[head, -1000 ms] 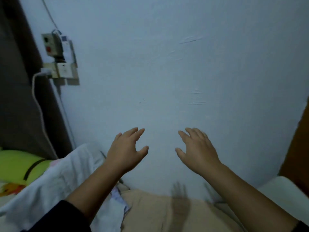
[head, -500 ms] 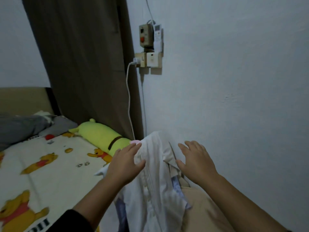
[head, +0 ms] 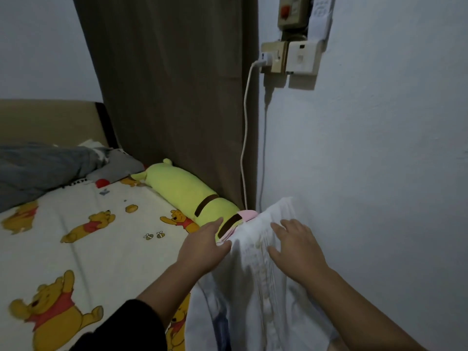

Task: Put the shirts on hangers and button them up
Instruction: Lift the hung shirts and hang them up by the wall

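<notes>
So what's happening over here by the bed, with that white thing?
A person is reaching both hands onto a white shirt lying in a heap at the edge of the bed, by the wall. The left hand rests at its left edge with the fingers out, next to a green plush bolster. The right hand lies flat and spread on the cloth. Neither hand grips it yet. No hanger is in view, and whether the shirt is buttoned cannot be told.

A white shirt (head: 255, 282) is lying draped in a rumpled heap at the bed's edge, just beside the wall, its front facing up with a row of small pale buttons (head: 262, 279) running down the placket.
</notes>
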The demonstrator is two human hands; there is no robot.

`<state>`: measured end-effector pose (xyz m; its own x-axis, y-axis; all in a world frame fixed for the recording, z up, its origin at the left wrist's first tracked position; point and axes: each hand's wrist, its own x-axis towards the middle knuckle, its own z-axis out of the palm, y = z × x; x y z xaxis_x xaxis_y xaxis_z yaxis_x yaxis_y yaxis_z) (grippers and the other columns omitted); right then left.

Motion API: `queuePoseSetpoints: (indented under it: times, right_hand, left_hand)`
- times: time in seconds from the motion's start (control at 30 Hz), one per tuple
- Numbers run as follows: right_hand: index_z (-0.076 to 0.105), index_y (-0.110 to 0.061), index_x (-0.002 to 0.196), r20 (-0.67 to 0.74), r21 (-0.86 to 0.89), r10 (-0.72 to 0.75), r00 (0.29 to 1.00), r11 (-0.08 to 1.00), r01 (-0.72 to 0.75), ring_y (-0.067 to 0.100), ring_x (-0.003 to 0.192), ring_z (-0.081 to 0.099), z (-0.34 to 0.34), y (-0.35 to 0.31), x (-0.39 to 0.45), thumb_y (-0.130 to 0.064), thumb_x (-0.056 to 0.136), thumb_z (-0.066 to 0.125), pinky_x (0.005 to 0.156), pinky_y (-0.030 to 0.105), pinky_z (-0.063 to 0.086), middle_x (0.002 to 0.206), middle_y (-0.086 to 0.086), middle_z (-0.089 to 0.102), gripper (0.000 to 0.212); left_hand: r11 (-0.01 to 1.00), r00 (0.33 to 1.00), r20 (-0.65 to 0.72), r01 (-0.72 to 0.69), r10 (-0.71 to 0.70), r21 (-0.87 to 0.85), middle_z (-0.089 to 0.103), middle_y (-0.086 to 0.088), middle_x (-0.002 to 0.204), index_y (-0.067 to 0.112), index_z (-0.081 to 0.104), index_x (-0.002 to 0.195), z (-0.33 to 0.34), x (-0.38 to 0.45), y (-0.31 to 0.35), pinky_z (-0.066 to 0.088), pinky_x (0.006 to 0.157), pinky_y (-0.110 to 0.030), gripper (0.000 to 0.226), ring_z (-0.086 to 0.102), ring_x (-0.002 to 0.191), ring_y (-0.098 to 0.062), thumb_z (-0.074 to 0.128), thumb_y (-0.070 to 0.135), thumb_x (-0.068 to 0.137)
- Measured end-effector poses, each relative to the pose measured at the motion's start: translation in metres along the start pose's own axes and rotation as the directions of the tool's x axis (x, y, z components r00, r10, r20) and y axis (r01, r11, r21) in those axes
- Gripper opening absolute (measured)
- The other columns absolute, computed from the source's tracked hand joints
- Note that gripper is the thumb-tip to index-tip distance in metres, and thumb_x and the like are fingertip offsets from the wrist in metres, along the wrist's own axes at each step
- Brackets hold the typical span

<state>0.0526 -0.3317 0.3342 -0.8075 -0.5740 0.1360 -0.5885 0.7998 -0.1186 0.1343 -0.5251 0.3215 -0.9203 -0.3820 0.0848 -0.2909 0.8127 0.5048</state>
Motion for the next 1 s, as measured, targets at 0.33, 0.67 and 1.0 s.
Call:
queuePoseSetpoints:
  times: [0.33,0.67,1.0]
  right_hand:
    - [0.024,-0.023,0.148,0.087,0.030,-0.091,0.992,0.996,0.089,0.020,0.138,0.027,0.067,0.011,0.120,-0.047,0.095,0.038,0.116,0.035,0.020,0.152,0.001,0.031,0.059]
    - [0.002,-0.032,0.150,0.134,0.199,-0.224,0.965,0.960,0.195,0.014,0.146,0.006,0.141,0.032,0.164,-0.077,0.077,-0.004,0.116,0.030,0.005,0.159,-0.006,0.010,0.086]
    - [0.011,-0.022,0.149,-0.161,0.485,-0.043,0.986,0.867,0.117,0.012,0.143,0.015,0.113,0.024,0.172,-0.074,0.081,0.027,0.112,0.022,0.011,0.157,0.000,0.019,0.087]
  left_hand:
    - [0.957,0.962,0.145,0.252,-0.231,-0.143,0.037,-0.007,0.151,0.020,0.024,0.151,0.065,0.099,-0.042,0.035,0.106,-0.037,0.057,0.041,0.134,-0.025,0.040,0.040,0.099]
    - [0.771,0.777,0.461,0.581,-0.428,-0.263,0.032,-0.010,0.154,0.026,0.004,0.153,0.118,0.137,-0.066,0.030,0.108,-0.036,0.088,0.036,0.138,-0.030,0.045,0.066,0.087]
    - [0.936,0.937,-0.024,0.347,-0.349,-0.065,0.031,-0.004,0.148,0.032,-0.004,0.151,0.088,0.138,-0.068,0.029,0.106,-0.046,0.113,0.032,0.134,-0.026,0.043,0.085,0.062]
